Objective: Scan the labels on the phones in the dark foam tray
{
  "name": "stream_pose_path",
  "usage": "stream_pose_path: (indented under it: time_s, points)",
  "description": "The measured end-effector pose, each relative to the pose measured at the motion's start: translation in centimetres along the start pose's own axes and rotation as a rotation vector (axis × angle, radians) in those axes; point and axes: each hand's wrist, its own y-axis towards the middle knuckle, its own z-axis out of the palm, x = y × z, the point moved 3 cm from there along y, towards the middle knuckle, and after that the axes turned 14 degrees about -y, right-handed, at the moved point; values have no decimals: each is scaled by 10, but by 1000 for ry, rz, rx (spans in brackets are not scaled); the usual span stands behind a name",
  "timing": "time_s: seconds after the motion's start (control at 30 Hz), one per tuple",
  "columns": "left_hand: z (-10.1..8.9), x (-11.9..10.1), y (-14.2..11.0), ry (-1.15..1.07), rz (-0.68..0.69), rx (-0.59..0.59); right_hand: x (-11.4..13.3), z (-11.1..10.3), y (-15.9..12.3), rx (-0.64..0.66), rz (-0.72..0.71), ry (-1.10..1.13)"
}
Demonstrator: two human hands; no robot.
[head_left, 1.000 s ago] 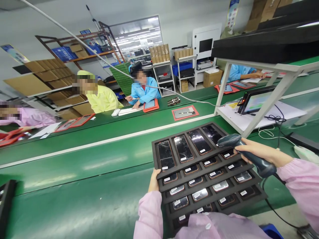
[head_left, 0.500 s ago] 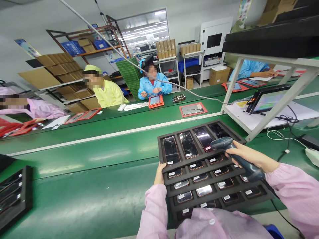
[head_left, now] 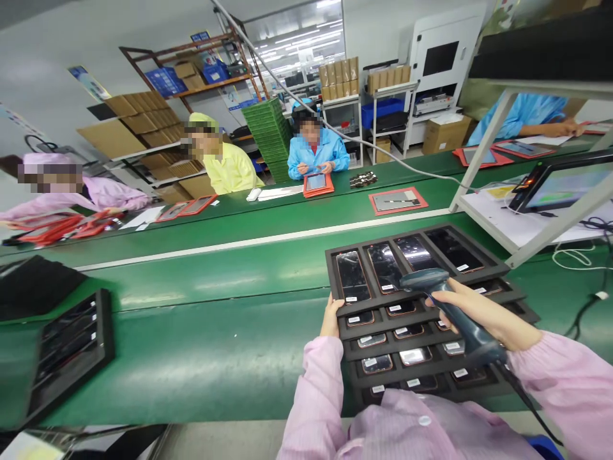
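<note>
My right hand [head_left: 479,310] is wrapped round the handle of a dark blue-grey barcode scanner [head_left: 424,279], and its cable trails down past my sleeve. The scanner's head hangs over the front part of the top black tray [head_left: 331,265], by the second and third slots. In that tray lie phones with dark screens, such as the leftmost phone [head_left: 353,275], each visible label white and near the lower end. My left hand [head_left: 331,316] grips the tray's left front corner, thumb on top and other fingers mostly hidden. More phone-filled trays [head_left: 352,345] are stacked beneath, staggered towards me.
Another black tray of phones [head_left: 108,332] lies on the green bench [head_left: 205,358] at left, beside a dark sheet [head_left: 36,284]. A white metal stand [head_left: 488,172] with a monitor [head_left: 565,185] is at right. Across the bench several co-workers sit near red-edged pads [head_left: 397,200].
The scanner head has shifted left across the top tray, from the third phone towards the second. My view has turned left, showing more of the left tray. The left hand keeps its hold.
</note>
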Motion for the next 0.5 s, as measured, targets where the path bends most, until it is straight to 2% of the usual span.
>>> stream_pose_path:
  time_s: [0.1, 0.2, 0.37, 0.5]
  points:
    - [2, -1, -1, -3, 2, 10, 6, 20, 3, 4, 2, 20]
    - [2, 0, -1, -3, -1, 21, 10, 28, 1, -21, 7, 31]
    - [0, 1, 2, 13, 0, 48, 17, 35, -18, -64, -27, 59]
    - [-2, 2, 4, 24, -2, 49, 25, 58, -28, -45, -18, 88]
